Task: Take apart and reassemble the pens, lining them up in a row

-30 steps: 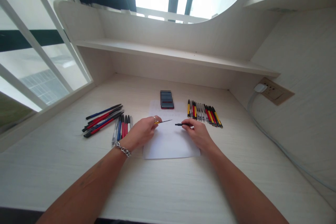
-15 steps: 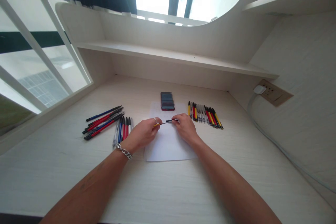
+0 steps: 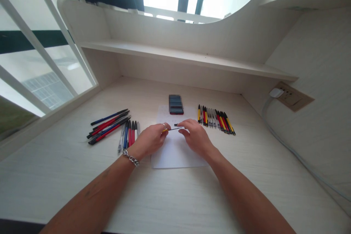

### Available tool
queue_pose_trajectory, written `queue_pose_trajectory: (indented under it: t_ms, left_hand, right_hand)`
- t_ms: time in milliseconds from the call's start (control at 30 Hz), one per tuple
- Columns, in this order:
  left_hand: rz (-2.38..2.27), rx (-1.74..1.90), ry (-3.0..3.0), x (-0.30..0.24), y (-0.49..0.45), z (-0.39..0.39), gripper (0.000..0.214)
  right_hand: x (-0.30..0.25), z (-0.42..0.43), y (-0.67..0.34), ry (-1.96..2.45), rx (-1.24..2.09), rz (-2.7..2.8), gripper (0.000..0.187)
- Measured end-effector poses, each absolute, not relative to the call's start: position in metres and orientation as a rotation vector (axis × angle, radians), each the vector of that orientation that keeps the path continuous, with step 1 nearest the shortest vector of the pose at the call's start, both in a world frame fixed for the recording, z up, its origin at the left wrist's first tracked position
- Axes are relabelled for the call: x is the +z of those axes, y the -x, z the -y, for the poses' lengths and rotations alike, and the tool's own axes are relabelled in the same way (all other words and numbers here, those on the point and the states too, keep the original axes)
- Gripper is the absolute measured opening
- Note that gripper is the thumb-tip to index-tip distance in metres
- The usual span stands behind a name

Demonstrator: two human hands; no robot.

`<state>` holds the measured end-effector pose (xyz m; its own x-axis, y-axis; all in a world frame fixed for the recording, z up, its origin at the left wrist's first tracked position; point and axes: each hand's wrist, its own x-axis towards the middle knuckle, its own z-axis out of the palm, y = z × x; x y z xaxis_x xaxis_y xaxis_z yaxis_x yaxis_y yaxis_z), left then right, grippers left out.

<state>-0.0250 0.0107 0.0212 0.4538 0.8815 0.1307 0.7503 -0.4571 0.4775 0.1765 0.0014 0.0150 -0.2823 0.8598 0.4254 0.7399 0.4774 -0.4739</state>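
Observation:
My left hand (image 3: 153, 137) is closed over the paper, pinching a yellow pen part (image 3: 165, 130). From it a thin dark refill (image 3: 174, 129) points right, towards my other hand. My right hand (image 3: 196, 134) hovers over the sheet with thumb and forefinger apart, near the refill's tip. A small black pen piece (image 3: 176, 124) lies by the forefinger's tip; whether the finger touches it, I cannot tell. Under both hands is a white sheet of paper (image 3: 175, 157). Most of the yellow part is hidden in my left fingers.
Several yellow, red and clear pen parts (image 3: 216, 119) stand in a row at the right. At the left lie a loose pile of red and blue pens (image 3: 108, 126) and a row of pens (image 3: 130, 133). A phone (image 3: 176, 104) rests behind the paper. A cable (image 3: 276, 135) runs along the right wall.
My right thumb and forefinger have parted, and the black piece now sits apart from the refill. My left hand keeps its pinch on the yellow part.

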Motion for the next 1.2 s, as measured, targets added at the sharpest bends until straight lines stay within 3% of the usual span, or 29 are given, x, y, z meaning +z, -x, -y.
queue_pose_trajectory:
  t_ms: [933,1200]
  left_hand:
    - [-1.412,0.52,-2.346,0.017,0.029,-0.013,0.026]
    - [-1.387,0.544,-2.352,0.019,0.025,-0.011,0.026]
  right_hand:
    - [-0.019,-0.019,-0.19,1.528,0.18,2.015,0.018]
    - [-0.002,-0.002,-0.181,1.296,0.239,1.948,0.019]
